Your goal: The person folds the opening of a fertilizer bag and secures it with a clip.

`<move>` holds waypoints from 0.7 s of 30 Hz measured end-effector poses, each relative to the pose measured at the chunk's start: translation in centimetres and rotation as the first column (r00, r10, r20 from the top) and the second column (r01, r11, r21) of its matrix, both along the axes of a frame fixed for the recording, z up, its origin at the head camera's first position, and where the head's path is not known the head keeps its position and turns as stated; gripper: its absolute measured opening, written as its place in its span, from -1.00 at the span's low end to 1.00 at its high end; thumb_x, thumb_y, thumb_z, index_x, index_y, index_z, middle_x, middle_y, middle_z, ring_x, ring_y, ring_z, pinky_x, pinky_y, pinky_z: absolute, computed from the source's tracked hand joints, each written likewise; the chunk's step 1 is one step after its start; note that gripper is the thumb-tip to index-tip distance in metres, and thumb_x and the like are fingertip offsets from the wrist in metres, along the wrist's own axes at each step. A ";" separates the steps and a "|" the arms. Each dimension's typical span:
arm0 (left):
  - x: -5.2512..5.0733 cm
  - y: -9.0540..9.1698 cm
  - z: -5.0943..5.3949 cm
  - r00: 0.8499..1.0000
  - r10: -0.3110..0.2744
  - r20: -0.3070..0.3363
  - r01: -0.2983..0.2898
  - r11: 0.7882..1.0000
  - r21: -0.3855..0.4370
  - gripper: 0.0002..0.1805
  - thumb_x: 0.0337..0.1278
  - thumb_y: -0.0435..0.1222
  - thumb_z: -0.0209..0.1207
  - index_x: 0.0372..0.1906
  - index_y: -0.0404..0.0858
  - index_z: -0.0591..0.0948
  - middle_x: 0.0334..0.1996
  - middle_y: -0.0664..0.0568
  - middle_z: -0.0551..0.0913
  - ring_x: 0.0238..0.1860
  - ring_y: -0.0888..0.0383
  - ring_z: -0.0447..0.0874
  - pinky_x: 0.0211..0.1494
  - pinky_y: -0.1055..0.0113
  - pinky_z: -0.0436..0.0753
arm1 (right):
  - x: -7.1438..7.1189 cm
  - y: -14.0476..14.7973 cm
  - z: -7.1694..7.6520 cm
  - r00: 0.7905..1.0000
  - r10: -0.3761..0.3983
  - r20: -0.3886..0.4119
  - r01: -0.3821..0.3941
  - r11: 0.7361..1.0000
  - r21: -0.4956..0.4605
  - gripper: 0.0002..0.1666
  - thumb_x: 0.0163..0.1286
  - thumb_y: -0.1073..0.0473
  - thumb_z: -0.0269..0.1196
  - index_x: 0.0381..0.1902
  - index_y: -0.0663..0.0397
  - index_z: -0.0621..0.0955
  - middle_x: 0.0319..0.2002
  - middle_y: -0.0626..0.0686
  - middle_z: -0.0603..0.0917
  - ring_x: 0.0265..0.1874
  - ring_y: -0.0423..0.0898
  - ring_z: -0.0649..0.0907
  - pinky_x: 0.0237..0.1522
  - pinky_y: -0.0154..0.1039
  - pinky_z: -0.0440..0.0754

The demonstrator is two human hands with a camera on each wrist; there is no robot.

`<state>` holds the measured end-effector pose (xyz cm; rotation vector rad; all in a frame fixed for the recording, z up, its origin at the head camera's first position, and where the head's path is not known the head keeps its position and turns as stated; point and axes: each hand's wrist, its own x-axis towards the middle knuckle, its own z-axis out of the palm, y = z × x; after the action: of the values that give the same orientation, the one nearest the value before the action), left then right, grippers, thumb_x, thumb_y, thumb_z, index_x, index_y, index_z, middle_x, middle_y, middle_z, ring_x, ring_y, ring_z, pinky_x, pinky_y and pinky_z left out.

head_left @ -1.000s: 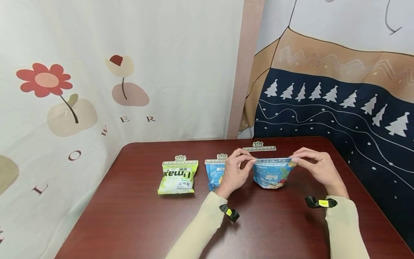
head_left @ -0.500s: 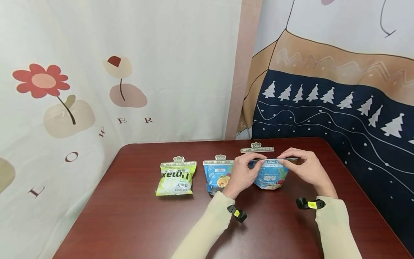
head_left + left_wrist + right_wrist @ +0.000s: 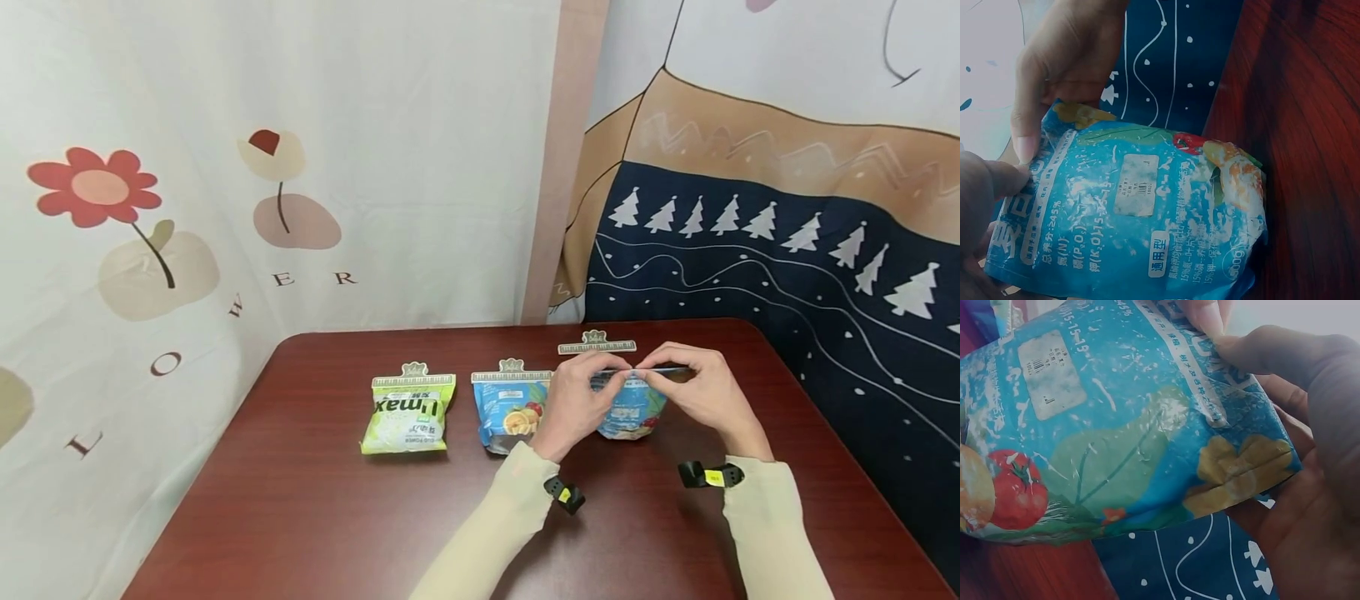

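A blue fertilizer bag (image 3: 632, 415) stands upright at the table's right side, its top edge pinched by both hands. My left hand (image 3: 579, 402) grips that edge between thumb and fingers. From the other side my right hand (image 3: 702, 388) pinches the same edge, and the fingertips of the two hands meet near its middle. The wrist views show the bag's front (image 3: 1122, 250) with its white label (image 3: 1051, 374), and the thumbs pressing on the top strip. Behind the hands lies a loose wide clip (image 3: 597, 345) with a ruler-like pattern.
Left of my left hand lies a second blue bag (image 3: 504, 410) with a clip (image 3: 512, 375) on its top, partly covered by that hand. Farther left is a green bag (image 3: 408, 421), likewise clipped. Printed curtains (image 3: 420, 167) hang behind the dark red table (image 3: 300, 500).
Both hands have slid inward along the bag's top edge until their fingertips meet. More of the second blue bag shows now. The head view has shifted slightly.
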<state>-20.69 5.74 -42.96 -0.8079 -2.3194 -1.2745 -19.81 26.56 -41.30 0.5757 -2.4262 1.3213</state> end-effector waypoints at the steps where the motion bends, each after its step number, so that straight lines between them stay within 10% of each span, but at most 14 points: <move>1: 0.0 0.0 0.0 1.000 0.004 -0.013 -0.004 1.000 -0.004 -0.85 0.42 -0.15 0.26 -0.08 -0.02 0.78 -0.09 0.22 0.78 -0.03 0.37 0.72 0.01 0.62 0.61 | 0.0 0.0 0.0 1.000 0.002 -0.012 -0.002 1.000 0.002 -0.86 0.31 0.29 0.44 -0.21 -0.04 0.80 -0.25 -0.03 0.77 -0.30 -0.29 0.68 -0.19 -0.53 0.67; 13: -0.3 0.1 -0.5 0.995 0.046 -0.089 -0.047 0.999 -0.017 -0.87 0.42 -0.13 0.24 -0.13 0.02 0.77 -0.14 0.26 0.80 -0.09 0.39 0.75 -0.06 0.63 0.61 | -0.2 -0.8 -0.5 0.989 0.008 -0.145 -0.009 1.000 -0.007 -0.77 0.21 0.41 0.47 -0.27 -0.02 0.79 -0.30 0.01 0.77 -0.31 -0.34 0.62 -0.21 -0.58 0.60; 21: -1.1 -1.0 -0.3 0.988 -0.102 0.117 0.090 0.991 0.101 -0.88 0.37 -0.17 0.30 -0.12 -0.06 0.79 -0.16 0.16 0.83 -0.08 0.39 0.72 0.00 0.48 0.68 | 0.0 0.1 -0.3 0.998 -0.057 0.021 0.058 0.998 -0.025 -0.89 0.31 0.21 0.46 -0.20 -0.07 0.81 -0.27 -0.06 0.78 -0.30 -0.28 0.67 -0.22 -0.50 0.65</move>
<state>-21.78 4.77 -43.24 -0.8410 -2.3164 -1.5032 -19.86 26.62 -41.64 0.4843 -2.4198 1.3392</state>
